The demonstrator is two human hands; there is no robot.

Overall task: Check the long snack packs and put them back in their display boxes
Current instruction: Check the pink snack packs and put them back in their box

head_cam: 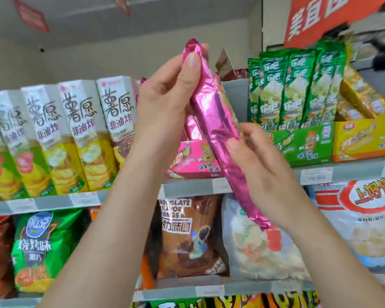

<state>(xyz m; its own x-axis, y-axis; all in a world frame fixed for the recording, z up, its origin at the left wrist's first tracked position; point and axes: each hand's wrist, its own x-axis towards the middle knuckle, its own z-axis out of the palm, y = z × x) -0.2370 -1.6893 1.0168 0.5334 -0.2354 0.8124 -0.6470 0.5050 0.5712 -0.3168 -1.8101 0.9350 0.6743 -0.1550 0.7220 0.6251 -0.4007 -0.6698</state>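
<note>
A long pink foil snack pack [216, 121] is held up slantwise in front of the shelf, top end upper left, bottom end lower right. My left hand [165, 94] grips its upper part, thumb pressed near the top seal. My right hand [260, 156] holds the lower part, thumb on the foil. Behind the pack sits its pink display box [193, 158] on the upper shelf, with more pink packs [190, 126] standing in it, mostly hidden by my hands.
Right of the pink box stand a green display box [307, 143] full of long green packs [298, 85] and a yellow display box [365, 138]. Tall chip cartons [76, 134] line the left. Bagged snacks [187, 236] fill the shelf below.
</note>
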